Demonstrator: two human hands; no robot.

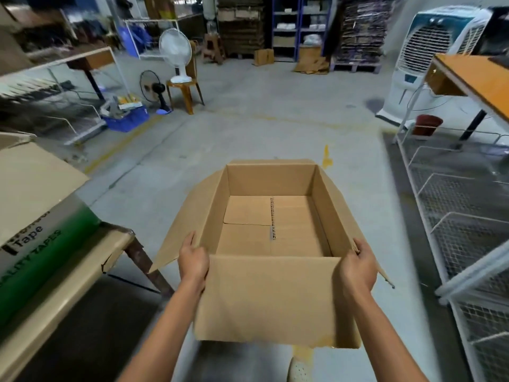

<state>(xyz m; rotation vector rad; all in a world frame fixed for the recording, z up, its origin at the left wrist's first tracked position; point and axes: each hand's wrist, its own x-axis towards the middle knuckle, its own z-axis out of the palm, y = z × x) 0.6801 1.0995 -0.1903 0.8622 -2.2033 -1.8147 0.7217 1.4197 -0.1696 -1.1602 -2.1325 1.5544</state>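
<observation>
Now holding the empty cardboard box [271,296] aloft over the floor [248,128], with left hand [192,260] and right hand [358,267] curled in a grip on its near corners; liable to tip and drop on any slackening, or snag a splayed flap [179,230] on the desk [68,285].

Both arms stretched fwd, L hand [192,261] & R hand [358,267] curled, gripping.

At near left, a tape carton [33,194] on a bench [82,260]. Farther back, a white fan [175,49] atop a brown stool [185,91], with a black fan [154,88] and blue crate [128,119] beside. At right, an air cooler [435,56], orange table [479,75], red bucket [427,124] and wire racks [462,194]. Against the far wall, blue shelves [300,23].
</observation>
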